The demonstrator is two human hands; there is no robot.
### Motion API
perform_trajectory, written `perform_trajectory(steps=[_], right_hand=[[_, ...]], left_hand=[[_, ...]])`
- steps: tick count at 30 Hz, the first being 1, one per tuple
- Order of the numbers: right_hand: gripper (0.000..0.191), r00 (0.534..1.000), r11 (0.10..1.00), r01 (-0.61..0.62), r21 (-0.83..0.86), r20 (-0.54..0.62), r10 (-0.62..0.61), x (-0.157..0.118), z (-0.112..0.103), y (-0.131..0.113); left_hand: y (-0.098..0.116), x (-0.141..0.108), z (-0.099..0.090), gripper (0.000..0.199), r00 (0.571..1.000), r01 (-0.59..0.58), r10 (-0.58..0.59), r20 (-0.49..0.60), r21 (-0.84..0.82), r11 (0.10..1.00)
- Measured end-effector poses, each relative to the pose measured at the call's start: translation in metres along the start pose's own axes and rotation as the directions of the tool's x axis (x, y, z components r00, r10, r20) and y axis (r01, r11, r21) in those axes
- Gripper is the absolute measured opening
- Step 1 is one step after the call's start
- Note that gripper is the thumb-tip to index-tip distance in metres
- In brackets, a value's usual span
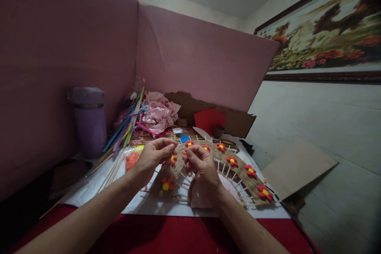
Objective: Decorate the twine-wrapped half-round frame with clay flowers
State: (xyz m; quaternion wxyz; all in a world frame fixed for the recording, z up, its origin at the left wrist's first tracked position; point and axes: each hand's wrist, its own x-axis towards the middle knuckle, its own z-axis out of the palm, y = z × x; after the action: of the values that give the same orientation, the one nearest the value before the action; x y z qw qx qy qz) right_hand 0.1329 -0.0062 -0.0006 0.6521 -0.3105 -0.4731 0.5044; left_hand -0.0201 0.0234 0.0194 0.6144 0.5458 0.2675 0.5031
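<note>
Left hand [153, 154] at 9 o'clock of the woven jute arch [238, 174], fingers curled in, thumb and fingertips pressed together over the arch's top-left stretch; whatever sat between them too small to tell. Right hand [200, 162] just beside, toward 3 o'clock, fingers bent and pinched together at the same stretch of the arch, touching the weave. Arch itself flat on a white sheet [139, 202], curving from 8 o'clock near the wrists up past 12 and down to 4 o'clock, wooden sticks [229, 171] poking out like spokes. Red-and-yellow flowers [250, 170] dotted along the band. Orange lump [131, 159] in a clear bag at 9 o'clock of the left hand. Coloured straws [125, 129] and pink crumpled cloth [158, 113] toward 11 o'clock, purple lidded cup [89, 121] farther left. Red cloth [166, 232] under the forearms at 6 o'clock.
</note>
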Motion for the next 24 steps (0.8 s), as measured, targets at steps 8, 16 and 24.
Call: perform_trajectory(steps=[8,16,24], right_hand=[[0.032,1.000,0.999,-0.030,0.035,0.005,0.029,-0.0018,0.0015,-0.0030],[0.029,1.000,0.998,0.014,0.058,-0.023,-0.012,-0.0003,0.0015,-0.0020],[0.029,1.000,0.992,-0.002,0.127,0.002,0.002,-0.0021,0.0028,-0.0066]], left_hand=[[0.0025,-0.0012,0.0015,0.031,0.997,0.059,-0.052,0.053,-0.137,0.989],[0.0055,-0.0034,0.0035,0.025,0.993,0.101,-0.088,0.076,-0.189,0.977],[0.0029,-0.0021,0.0014,0.031,0.981,0.140,-0.105,0.164,-0.222,0.965]])
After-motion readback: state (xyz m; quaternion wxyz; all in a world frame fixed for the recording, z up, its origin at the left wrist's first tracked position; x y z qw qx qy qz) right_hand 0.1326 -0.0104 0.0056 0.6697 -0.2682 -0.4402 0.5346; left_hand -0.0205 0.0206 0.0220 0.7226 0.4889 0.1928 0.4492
